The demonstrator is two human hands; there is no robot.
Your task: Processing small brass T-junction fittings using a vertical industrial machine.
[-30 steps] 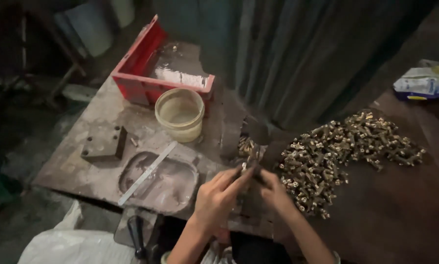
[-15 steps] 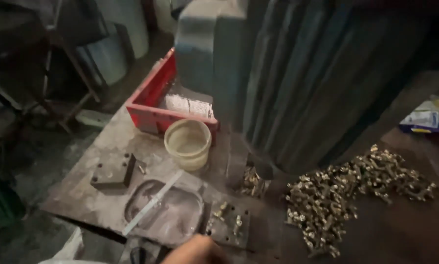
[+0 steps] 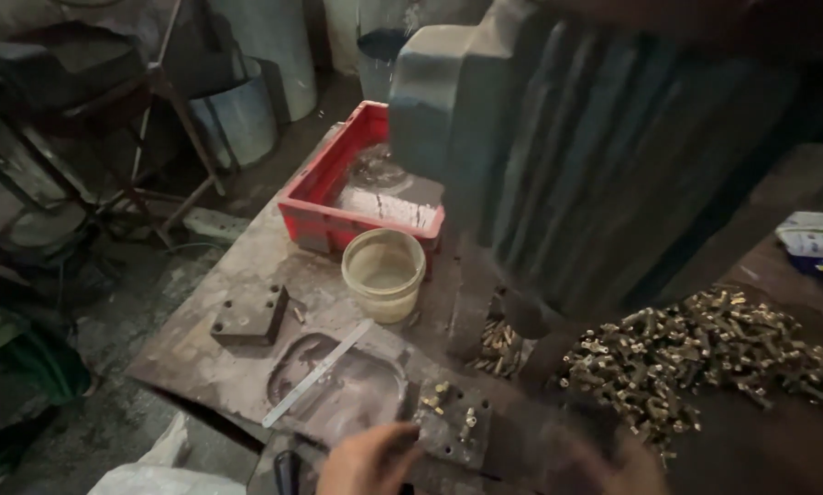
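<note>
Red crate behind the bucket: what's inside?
The red crate holds a pale flat slab and something clear, like crumpled plastic, behind it. The grey machine housing covers its right end, so the contents there are hidden. The cream bucket stands in front.

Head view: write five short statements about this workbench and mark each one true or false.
1. The crate is red. True.
2. The round tub lies tipped on its side. False: it stands upright, in front of the crate.
3. The pile of small brass parts lies right of the tub. True.
4. The left hand grips the flat metal strip. False: it is by the drilled metal block, apart from the strip.
5. The right hand is sharply visible. False: it is blurred.
</note>
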